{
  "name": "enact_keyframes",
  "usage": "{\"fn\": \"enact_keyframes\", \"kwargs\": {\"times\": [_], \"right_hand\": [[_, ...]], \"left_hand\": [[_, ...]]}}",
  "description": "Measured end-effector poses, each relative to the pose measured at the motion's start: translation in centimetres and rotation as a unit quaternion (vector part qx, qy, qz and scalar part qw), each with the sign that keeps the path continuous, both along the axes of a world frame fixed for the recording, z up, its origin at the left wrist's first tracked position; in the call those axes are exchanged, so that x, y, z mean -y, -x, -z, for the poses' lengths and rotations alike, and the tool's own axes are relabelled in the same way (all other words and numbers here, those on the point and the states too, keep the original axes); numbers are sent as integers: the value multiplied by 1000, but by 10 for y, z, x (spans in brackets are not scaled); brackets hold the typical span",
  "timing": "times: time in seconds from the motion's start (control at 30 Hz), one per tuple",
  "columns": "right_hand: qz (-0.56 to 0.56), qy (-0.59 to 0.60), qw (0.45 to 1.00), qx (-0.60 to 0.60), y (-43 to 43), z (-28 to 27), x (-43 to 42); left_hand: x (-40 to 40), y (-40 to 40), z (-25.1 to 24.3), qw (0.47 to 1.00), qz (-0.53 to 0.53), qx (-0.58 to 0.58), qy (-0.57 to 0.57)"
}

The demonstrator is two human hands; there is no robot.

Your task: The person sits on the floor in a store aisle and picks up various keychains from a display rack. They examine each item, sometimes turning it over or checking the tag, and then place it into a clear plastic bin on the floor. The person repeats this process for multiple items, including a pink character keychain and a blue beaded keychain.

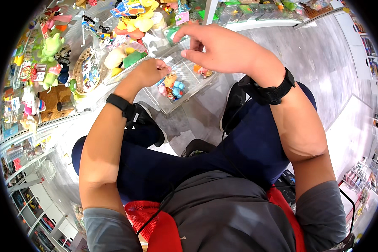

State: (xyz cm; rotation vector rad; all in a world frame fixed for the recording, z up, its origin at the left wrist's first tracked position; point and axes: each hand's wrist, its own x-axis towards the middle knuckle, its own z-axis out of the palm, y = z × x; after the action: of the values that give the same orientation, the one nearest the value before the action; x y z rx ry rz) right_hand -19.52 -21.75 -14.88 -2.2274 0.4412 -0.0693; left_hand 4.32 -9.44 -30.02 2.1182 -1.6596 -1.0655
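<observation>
My left hand pinches a small cluster of figure charms, orange, blue and pink, by its top, over a clear mesh-bottomed tray. Whether the cluster rests on the tray floor I cannot tell. My right hand is above the tray's far right part, its thumb and forefinger apart with nothing seen between them. A green round item lies just beyond the right fingertips. Below the right palm, a small orange and pink figure lies in the tray.
Left of the tray, a mesh basket holds plush items. Yellow plush toys are farther back. Green plush toys and a round woven basket stand at the left. A white shelf edge curves along the upper right. My shoes flank the tray.
</observation>
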Motion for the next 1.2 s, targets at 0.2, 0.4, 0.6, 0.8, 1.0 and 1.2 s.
{"fn": "enact_keyframes", "kwargs": {"times": [0.2, 0.4, 0.6, 0.8, 1.0, 1.2], "right_hand": [[-40, 98, 994, 17, 1, 19, 2], [-55, 146, 988, -10, 1, 29, 9], [-30, 133, 977, -162, -2, 17, 17], [-31, 126, 973, -193, -1, 27, 29], [-34, 117, 972, -199, -9, 28, 29], [-44, 178, 982, -37, -21, 35, 39]], "left_hand": [[16, -15, 65, 999, -5, 31, -35], [15, -33, 128, 990, -136, 37, -7], [6, -31, 148, 969, -166, 148, -109], [8, -10, 102, 930, -127, 262, -226], [-1, -16, 101, 920, -84, 292, -246], [46, -26, 89, 998, 54, 31, 10]]}}
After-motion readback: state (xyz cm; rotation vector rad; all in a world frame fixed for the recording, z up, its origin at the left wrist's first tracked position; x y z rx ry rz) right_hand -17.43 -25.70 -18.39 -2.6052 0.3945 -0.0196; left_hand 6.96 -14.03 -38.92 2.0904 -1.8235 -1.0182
